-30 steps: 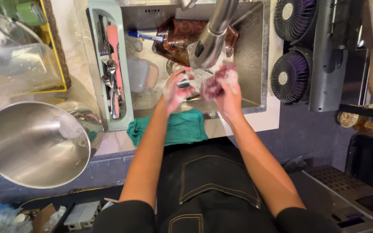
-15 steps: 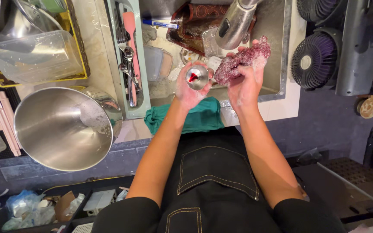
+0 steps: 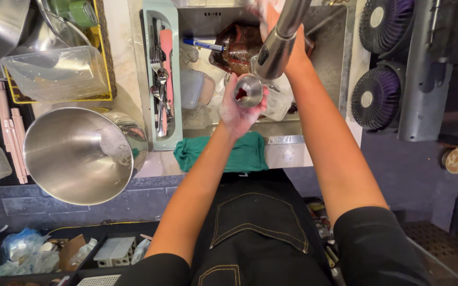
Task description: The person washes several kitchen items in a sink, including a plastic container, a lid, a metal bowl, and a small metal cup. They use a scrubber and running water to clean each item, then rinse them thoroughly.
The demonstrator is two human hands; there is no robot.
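Steel sink (image 3: 340, 58) fills the upper middle of the view, set into a pale counter; a curved steel faucet (image 3: 279, 42) arches over its centre. Largest loose thing is a big steel mixing bowl (image 3: 83, 153) on the counter's near left edge, mouth up and tilted toward the camera. Behind it, at the far left, a clear plastic tub (image 3: 56, 71) sits on a yellow rack. A pale green cutlery tray (image 3: 160, 74) lies along the sink's left rim, long axis running near to far, holding spoons and a pink-handled tool. A green cloth (image 3: 234, 151) is bunched on the near rim of the sink, just below the hands. Two round dark fans (image 3: 377, 98) stand off the right rim. In the basin: a brown glass dish (image 3: 237, 45) at the far side, pale lidded containers by the left wall. Left hand (image 3: 237, 114) is over the basin's near middle, fingers curled round a small steel cup (image 3: 248, 91), mouth facing up toward the camera, something red inside; the cup sits directly under the faucet head. Right hand (image 3: 271, 13) is further off, raised above and behind the faucet near the far rim, blurred and partly hidden, so its grip cannot be told. Left hand is plainly the nearer to the cup. Room is dim, dark floor below.
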